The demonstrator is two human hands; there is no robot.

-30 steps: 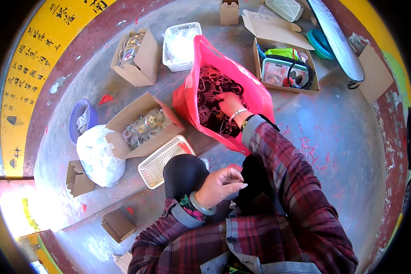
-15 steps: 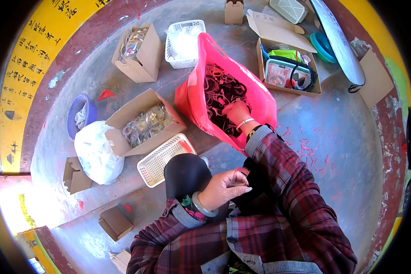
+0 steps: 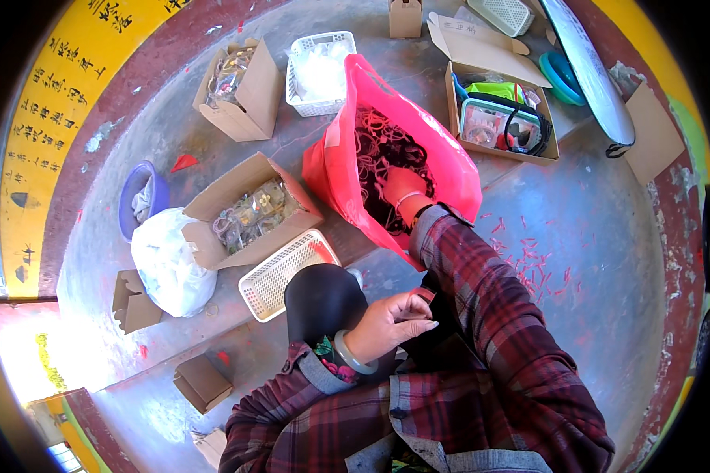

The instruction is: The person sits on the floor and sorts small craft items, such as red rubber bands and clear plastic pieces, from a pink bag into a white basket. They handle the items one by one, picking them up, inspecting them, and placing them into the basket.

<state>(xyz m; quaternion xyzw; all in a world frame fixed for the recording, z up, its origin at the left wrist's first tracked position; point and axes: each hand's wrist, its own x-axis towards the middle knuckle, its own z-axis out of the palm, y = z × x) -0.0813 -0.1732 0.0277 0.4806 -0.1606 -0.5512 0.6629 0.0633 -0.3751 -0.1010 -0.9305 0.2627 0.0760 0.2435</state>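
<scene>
A large red bag (image 3: 335,169) stands open in front of me, filled with dark and pinkish elastic-looking loops (image 3: 388,144). My right hand (image 3: 403,189) reaches down inside it, with a bangle at the wrist. Its fingers sink among the loops, so their grip is hidden. Over my lap, my left hand (image 3: 388,325) is held with curled fingers and the thumb along them. A small dark-red piece (image 3: 424,294) shows at its fingertips, too small to name.
Left of the bag are an open carton (image 3: 252,248) of small packets, a cream plastic basket (image 3: 280,284) and a white plastic bag (image 3: 170,268). Beyond stand another carton (image 3: 256,98), a white basket (image 3: 312,102) and a filled box (image 3: 544,150). Red scraps (image 3: 536,268) lie on the floor at right.
My right hand has shifted slightly to the left and deeper among the loops in the bag. My left hand has stayed nearly still.
</scene>
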